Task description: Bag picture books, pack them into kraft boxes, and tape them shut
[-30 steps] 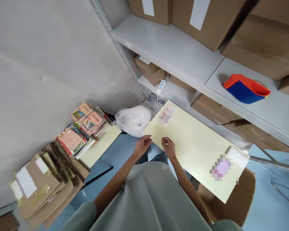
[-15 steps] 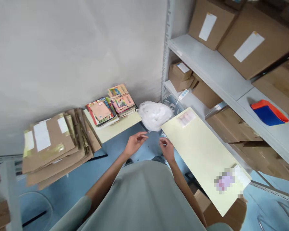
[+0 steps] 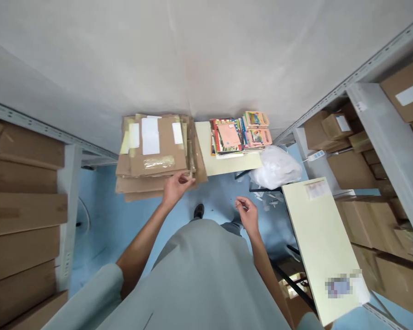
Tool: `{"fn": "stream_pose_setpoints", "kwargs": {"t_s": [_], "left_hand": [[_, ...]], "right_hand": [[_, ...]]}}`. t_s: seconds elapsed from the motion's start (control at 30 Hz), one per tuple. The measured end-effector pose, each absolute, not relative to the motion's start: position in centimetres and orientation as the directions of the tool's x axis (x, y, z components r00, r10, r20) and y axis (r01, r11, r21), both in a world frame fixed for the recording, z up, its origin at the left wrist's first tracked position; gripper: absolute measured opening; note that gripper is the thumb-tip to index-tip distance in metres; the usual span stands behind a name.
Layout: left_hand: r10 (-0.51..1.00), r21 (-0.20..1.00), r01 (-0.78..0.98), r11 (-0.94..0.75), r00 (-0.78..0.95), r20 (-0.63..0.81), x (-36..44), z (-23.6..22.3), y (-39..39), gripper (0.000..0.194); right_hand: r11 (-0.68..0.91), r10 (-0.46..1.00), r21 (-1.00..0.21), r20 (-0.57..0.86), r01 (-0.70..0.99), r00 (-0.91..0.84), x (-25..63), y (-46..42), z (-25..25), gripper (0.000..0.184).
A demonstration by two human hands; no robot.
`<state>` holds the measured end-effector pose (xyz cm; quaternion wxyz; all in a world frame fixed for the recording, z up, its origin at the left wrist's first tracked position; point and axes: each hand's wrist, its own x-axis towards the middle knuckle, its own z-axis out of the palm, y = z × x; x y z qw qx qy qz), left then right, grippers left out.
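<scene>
My left hand is just in front of the right part of a stack of flattened cardboard boxes, its fingers loosely bent and nothing visible in them. Whether the fingertips touch the cardboard, I cannot tell. My right hand hangs in the air over the floor, fingers loosely curled and apart, with no object showing in it. Right of the cardboard, a pale yellow table carries a pile of books and a second pile of colourful booklets.
A stuffed white plastic bag is beside the table's right end. Scraps litter the blue floor. At right runs another yellow table with a blurred item on it. Metal shelves with cardboard boxes flank both sides.
The view has swung left, bringing the cardboard stack to the middle and the left shelf into view. My left hand is now at the cardboard; my hands are farther apart.
</scene>
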<state>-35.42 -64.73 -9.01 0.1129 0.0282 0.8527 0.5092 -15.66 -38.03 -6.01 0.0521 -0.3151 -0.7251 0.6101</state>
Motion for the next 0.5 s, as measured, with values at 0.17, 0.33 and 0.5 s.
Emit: {"fn": "stream_pose_setpoints", "kwargs": {"t_s": [0.17,0.33,0.5], "left_hand": [[0.157,0.585,0.072,0.808,-0.983,-0.096,-40.9,-10.5,-71.7,0.051],[0.404,0.346,0.319,0.882,-0.89,-0.21,-45.0,-12.0,-73.4,0.096],[0.483,0.301,0.41,0.861,-0.844,-0.234,-45.4,-13.1,-73.7,0.085]], "right_hand": [[0.147,0.428,-0.91,-0.296,0.388,-0.854,-18.0,-42.5,-4.5,0.038],[0.219,0.417,-0.903,-0.257,0.37,-0.872,-18.7,-44.1,-3.4,0.037],[0.225,0.467,-0.897,-0.243,0.38,-0.85,-17.9,-44.0,-3.2,0.038]]}}
